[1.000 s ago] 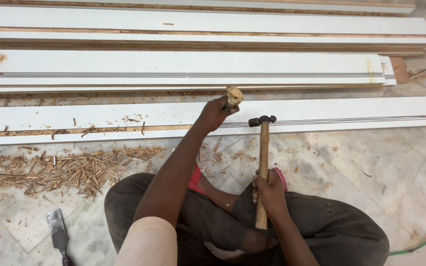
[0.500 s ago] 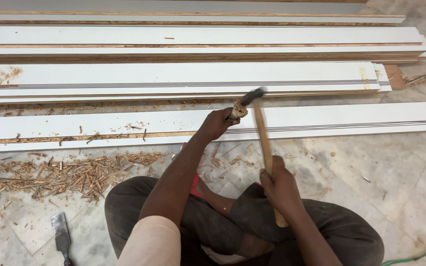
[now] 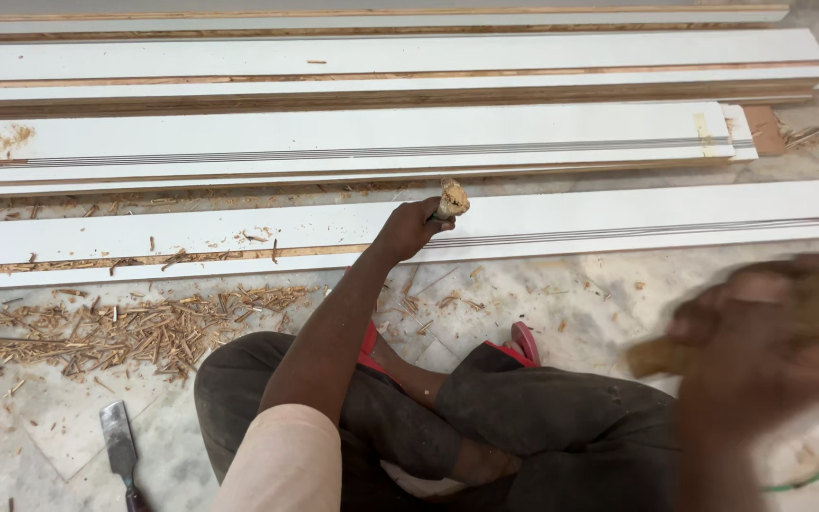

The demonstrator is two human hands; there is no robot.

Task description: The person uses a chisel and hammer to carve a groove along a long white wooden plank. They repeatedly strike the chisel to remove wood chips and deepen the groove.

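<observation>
The left hand point(image 3: 409, 228) is wrapped tight around a chisel's wooden handle point(image 3: 451, 199), whose frayed, mushroomed top sticks out above the knuckles; the blade is hidden behind the fist, which sits over the near white board point(image 3: 618, 223), about halfway along it at its near edge. The left arm runs straight out from a pale sleeve at the bottom of the view, up across the knee to the board, wrist nearly in line with the forearm. The right hand point(image 3: 760, 341) is raised close to the camera at the right edge, smeared by blur; it seems curled around a brownish wooden handle point(image 3: 656, 358), but how firmly the fingers are pressed together I cannot tell. Several more long white boards point(image 3: 334, 142) lie side by side on the floor beyond, running left to right. The person sits cross-legged in dark trousers point(image 3: 542, 417), a red sandal point(image 3: 523, 343) showing at the foot. Wood shavings point(image 3: 125, 327) lie heaped on the pale stone floor point(image 3: 571, 294) left of the knee, just beside the near board. A second chisel point(image 3: 118, 441), flat-bladed, lies on the floor near the bottom left corner.
</observation>
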